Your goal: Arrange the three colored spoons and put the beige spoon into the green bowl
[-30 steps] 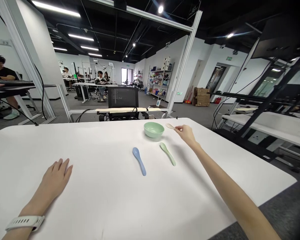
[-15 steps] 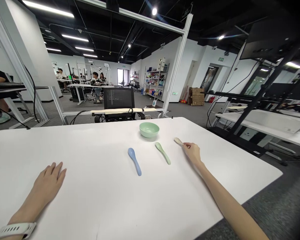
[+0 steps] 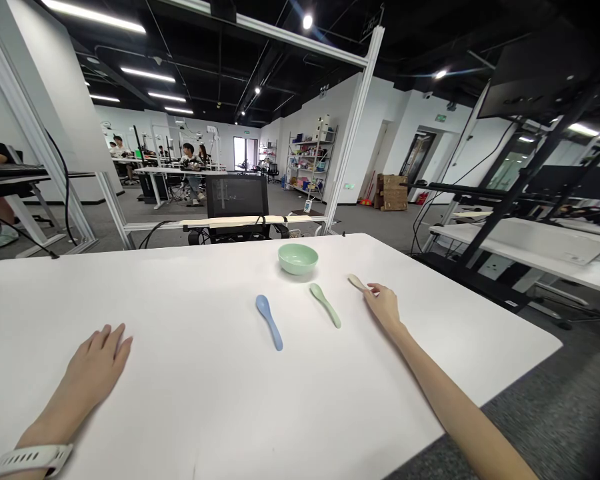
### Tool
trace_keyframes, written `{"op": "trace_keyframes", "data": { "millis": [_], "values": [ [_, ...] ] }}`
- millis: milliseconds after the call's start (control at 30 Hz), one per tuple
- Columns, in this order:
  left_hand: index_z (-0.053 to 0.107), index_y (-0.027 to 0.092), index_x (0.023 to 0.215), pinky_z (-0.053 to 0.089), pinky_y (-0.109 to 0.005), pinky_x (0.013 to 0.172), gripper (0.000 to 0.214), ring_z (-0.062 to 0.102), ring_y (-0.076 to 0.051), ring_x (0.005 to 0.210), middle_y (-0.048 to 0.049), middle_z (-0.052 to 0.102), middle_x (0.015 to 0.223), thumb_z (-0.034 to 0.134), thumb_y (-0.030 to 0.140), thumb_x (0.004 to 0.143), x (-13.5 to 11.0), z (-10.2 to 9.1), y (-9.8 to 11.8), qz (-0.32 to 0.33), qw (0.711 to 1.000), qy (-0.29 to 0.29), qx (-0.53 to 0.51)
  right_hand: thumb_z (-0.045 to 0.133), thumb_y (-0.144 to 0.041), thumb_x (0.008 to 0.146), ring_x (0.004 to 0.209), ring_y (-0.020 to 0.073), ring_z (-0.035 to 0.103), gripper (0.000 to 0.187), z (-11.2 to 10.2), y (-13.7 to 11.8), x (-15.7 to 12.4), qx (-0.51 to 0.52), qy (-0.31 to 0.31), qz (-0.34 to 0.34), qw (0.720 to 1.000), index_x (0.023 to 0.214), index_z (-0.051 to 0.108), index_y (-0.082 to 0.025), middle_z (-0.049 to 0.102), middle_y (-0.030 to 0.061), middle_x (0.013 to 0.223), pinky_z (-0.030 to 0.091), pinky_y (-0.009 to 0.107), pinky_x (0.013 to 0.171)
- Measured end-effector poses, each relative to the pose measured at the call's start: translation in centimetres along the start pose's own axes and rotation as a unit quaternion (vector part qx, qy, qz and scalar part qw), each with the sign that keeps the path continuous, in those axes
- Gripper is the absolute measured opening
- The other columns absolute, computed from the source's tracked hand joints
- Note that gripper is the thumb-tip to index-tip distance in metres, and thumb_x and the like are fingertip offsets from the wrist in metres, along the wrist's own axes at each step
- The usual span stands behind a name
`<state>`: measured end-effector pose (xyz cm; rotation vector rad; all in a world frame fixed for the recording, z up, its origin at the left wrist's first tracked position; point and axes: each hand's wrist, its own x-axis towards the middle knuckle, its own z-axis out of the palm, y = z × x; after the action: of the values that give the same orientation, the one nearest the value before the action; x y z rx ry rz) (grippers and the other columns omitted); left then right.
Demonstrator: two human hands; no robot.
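Looking forward and down from head height over a white table [image 3: 190,400], facing across it toward a green bowl [image 3: 298,260] and a black chair [image 3: 237,195] beyond; catching left hand [image 3: 97,363] and right hand [image 3: 384,307] nearby in the lower half, taking in distant shelves [image 3: 310,160] and, along the top, ceiling lights [image 3: 93,15].

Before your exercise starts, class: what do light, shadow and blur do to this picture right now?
In the head view, the ceiling spotlight flares with bluish streaks; in the head view, a soft shadow runs beside the right forearm; in the head view, the lower-right carpet looks smeared, the blue spoon clear-edged.
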<state>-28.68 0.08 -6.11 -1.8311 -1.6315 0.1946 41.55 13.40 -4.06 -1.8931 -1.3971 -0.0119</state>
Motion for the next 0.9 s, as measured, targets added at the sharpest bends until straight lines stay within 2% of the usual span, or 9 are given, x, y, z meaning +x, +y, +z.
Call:
{"op": "trace_keyframes", "data": {
  "millis": [133, 233, 367, 433, 500, 567, 733, 800, 900],
  "values": [
    [0.078, 0.009, 0.114, 0.05, -0.053, 0.105, 0.048, 0.063, -0.041, 0.132, -0.0236, 0.068, 0.14, 0.038, 0.002, 0.088, 0.0, 0.1, 0.0, -0.022, 0.998, 0.011, -0.056, 0.052, -0.058, 0.093, 0.099, 0.0343, 0.065, 0.059, -0.5, -1.0, -0.1, -0.041, 0.032, -0.019, 0.998, 0.111, 0.077, -0.008, 0.074, 0.0222, 0.103, 0.046, 0.045, 0.093],
    [0.078, 0.015, 0.107, 0.052, -0.056, 0.105, 0.048, 0.064, -0.037, 0.131, -0.0179, 0.073, 0.135, 0.034, 0.007, 0.09, 0.2, -0.2, 0.1, -0.048, 0.992, 0.028, -0.111, 0.045, -0.059, 0.096, 0.103, 0.0356, 0.061, 0.063, -0.9, -2.9, -0.9, -0.042, 0.041, -0.067, 0.996, 0.113, 0.075, -0.007, 0.071, 0.0233, 0.105, 0.045, 0.048, 0.097],
    [0.066, 0.007, 0.13, 0.053, -0.053, 0.105, 0.051, 0.064, -0.037, 0.131, -0.0249, 0.07, 0.138, 0.032, 0.028, 0.099, 1.0, -2.6, 0.4, -0.123, 0.973, 0.071, -0.183, 0.046, -0.054, 0.098, 0.088, 0.028, 0.063, 0.059, -0.8, -7.1, -3.3, 0.022, -0.075, -0.132, 0.988, 0.13, 0.066, -0.009, 0.07, 0.0122, 0.091, 0.047, 0.04, 0.088],
    [0.059, 0.008, 0.14, 0.053, -0.053, 0.103, 0.055, 0.064, -0.036, 0.129, -0.0242, 0.067, 0.142, 0.029, 0.033, 0.101, 1.8, -4.8, 0.9, -0.123, 0.96, 0.094, -0.235, 0.052, -0.049, 0.097, 0.08, 0.0246, 0.063, 0.056, -0.5, -9.3, -4.9, 0.032, -0.153, -0.133, 0.979, 0.136, 0.062, -0.011, 0.068, 0.0082, 0.086, 0.046, 0.035, 0.08],
    [0.06, 0.011, 0.138, 0.054, -0.05, 0.102, 0.053, 0.068, -0.033, 0.121, -0.0198, 0.071, 0.135, 0.03, 0.036, 0.103, 2.7, -7.4, 1.9, -0.094, 0.946, 0.113, -0.288, 0.057, -0.037, 0.094, 0.077, 0.0225, 0.062, 0.051, -0.3, -11.3, -6.4, 0.025, -0.213, -0.133, 0.968, 0.139, 0.058, -0.012, 0.067, 0.0056, 0.083, 0.044, 0.032, 0.075],
    [0.063, 0.014, 0.133, 0.055, -0.045, 0.1, 0.048, 0.07, -0.028, 0.112, -0.0156, 0.076, 0.123, 0.032, 0.038, 0.104, 3.7, -10.3, 3.7, -0.058, 0.929, 0.139, -0.337, 0.055, -0.025, 0.091, 0.077, 0.0212, 0.06, 0.053, -0.3, -13.0, -7.7, 0.033, -0.236, -0.14, 0.961, 0.142, 0.054, -0.013, 0.064, 0.0037, 0.084, 0.042, 0.03, 0.072],
    [0.062, 0.022, 0.13, 0.057, -0.032, 0.08, 0.035, 0.071, -0.018, 0.089, -0.0047, 0.075, 0.102, 0.039, 0.031, 0.106, 6.1, -16.8, 10.6, 0.112, 0.889, 0.172, -0.409, 0.053, -0.021, 0.09, 0.071, 0.0178, 0.055, 0.065, -1.3, -17.6, -11.5, 0.163, -0.287, -0.174, 0.928, 0.152, 0.035, -0.018, 0.057, -0.004, 0.079, 0.041, 0.028, 0.069],
    [0.058, 0.022, 0.134, 0.056, -0.031, 0.073, 0.034, 0.07, -0.017, 0.084, -0.0039, 0.073, 0.098, 0.04, 0.025, 0.105, 6.8, -18.2, 13.3, 0.176, 0.886, 0.186, -0.386, 0.057, -0.021, 0.088, 0.069, 0.0167, 0.054, 0.071, -1.7, -19.7, -13.2, 0.214, -0.335, -0.193, 0.897, 0.154, 0.03, -0.02, 0.054, -0.0068, 0.076, 0.04, 0.028, 0.068],
    [0.056, 0.02, 0.134, 0.053, -0.031, 0.065, 0.041, 0.068, -0.017, 0.076, -0.0027, 0.069, 0.087, 0.036, 0.008, 0.1, 7.4, -18.8, 16.1, 0.232, 0.895, 0.21, -0.319, 0.06, -0.021, 0.087, 0.065, 0.0152, 0.05, 0.076, -2.2, -22.2, -15.5, 0.256, -0.405, -0.201, 0.854, 0.155, 0.028, -0.02, 0.05, -0.0091, 0.071, 0.038, 0.027, 0.065]
  ]
}}
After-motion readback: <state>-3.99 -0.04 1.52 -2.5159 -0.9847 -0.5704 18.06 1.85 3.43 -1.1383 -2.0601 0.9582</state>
